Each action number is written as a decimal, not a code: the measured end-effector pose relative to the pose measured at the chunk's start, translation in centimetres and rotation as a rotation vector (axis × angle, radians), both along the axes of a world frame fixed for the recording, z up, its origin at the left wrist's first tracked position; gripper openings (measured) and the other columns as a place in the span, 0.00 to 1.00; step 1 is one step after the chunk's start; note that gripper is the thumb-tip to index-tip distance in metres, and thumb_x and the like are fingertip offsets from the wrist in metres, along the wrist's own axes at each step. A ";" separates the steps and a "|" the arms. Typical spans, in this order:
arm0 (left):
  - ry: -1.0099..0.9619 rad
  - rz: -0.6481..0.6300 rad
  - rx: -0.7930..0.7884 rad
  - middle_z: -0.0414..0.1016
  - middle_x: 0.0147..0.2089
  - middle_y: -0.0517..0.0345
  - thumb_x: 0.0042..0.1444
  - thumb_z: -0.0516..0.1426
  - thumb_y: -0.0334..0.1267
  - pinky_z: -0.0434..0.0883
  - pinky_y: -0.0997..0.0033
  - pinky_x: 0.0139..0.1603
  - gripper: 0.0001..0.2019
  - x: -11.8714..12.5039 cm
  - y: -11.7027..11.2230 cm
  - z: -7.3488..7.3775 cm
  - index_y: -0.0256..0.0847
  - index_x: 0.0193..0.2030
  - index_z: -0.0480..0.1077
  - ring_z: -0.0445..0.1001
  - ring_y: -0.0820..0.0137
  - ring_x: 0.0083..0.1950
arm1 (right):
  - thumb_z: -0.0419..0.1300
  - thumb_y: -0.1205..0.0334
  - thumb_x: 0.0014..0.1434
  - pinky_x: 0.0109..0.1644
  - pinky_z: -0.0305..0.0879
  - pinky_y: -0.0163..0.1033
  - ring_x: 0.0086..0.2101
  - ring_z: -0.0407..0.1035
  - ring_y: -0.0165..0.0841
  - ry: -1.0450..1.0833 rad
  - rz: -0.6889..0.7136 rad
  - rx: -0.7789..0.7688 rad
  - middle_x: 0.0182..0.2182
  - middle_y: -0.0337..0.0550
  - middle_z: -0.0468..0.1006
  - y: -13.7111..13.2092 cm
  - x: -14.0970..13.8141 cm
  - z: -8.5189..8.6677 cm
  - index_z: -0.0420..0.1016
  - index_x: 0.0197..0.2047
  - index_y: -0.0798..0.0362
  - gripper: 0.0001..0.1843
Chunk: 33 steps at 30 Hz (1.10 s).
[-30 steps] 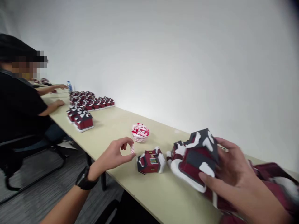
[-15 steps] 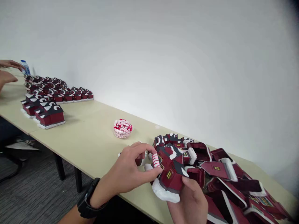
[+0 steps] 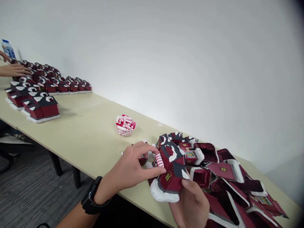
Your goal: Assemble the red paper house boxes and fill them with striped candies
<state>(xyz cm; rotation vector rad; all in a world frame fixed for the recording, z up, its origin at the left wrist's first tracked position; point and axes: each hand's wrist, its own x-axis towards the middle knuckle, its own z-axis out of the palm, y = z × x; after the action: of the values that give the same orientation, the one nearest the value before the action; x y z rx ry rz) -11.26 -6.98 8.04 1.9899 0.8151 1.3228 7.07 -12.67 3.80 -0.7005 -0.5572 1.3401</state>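
From the head camera I see the left hand (image 3: 131,169) curled, thumb and forefinger pinching a red-and-white striped stick (image 3: 159,160) at the side of a snowy toy house (image 3: 174,177). The fingers cover part of it, so I can't quite tell whether the stick touches the house. The right hand (image 3: 192,202) grips that house from below, thumb on its near side, over the counter (image 3: 92,133) close to the front edge.

Room is tight on my right: a pile of house pieces (image 3: 223,171) lies just beside the right hand and spreads toward the counter's right end. A small bowl (image 3: 125,130) of striped pieces stands beyond the left hand, nearer the back edge. Pale counter top stretches from the bowl to the rows of houses (image 3: 48,87) at the left, where another person's hand (image 3: 17,70) reaches in.
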 end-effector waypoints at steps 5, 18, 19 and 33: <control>-0.039 -0.039 0.069 0.78 0.38 0.58 0.52 0.72 0.47 0.69 0.74 0.37 0.19 -0.6 0.6 -0.3 0.41 0.48 0.80 0.72 0.73 0.36 | 0.66 0.52 0.55 0.60 0.71 0.60 0.52 0.78 0.51 -0.032 -0.006 0.076 0.53 0.47 0.83 -0.3 0.3 -0.8 0.81 0.59 0.42 0.27; -0.074 -0.033 0.089 0.77 0.37 0.59 0.52 0.73 0.45 0.69 0.75 0.36 0.19 -0.7 0.9 -0.6 0.42 0.48 0.81 0.73 0.73 0.35 | 0.71 0.52 0.51 0.57 0.73 0.51 0.56 0.75 0.48 -0.166 -0.027 0.011 0.57 0.43 0.81 -1.4 0.0 1.0 0.72 0.68 0.39 0.40; -0.074 -0.023 0.103 0.77 0.36 0.59 0.52 0.72 0.45 0.69 0.75 0.36 0.18 -0.6 1.0 -0.7 0.42 0.48 0.81 0.73 0.73 0.35 | 0.71 0.52 0.51 0.58 0.73 0.52 0.56 0.75 0.50 -0.172 -0.027 0.008 0.57 0.44 0.81 -1.5 -0.1 1.2 0.71 0.69 0.40 0.41; -0.131 0.006 0.143 0.80 0.36 0.55 0.50 0.73 0.48 0.71 0.72 0.37 0.20 -0.1 0.7 -1.1 0.41 0.46 0.82 0.74 0.71 0.35 | 0.72 0.52 0.50 0.58 0.72 0.57 0.52 0.78 0.52 -0.204 0.023 0.050 0.56 0.43 0.81 -1.5 -0.3 1.5 0.64 0.73 0.36 0.48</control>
<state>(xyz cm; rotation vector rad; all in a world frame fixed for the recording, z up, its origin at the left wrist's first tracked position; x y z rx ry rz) -11.36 -6.27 6.99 1.9851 0.6828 1.5351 6.82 -14.16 5.31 -0.7972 -0.7614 1.2797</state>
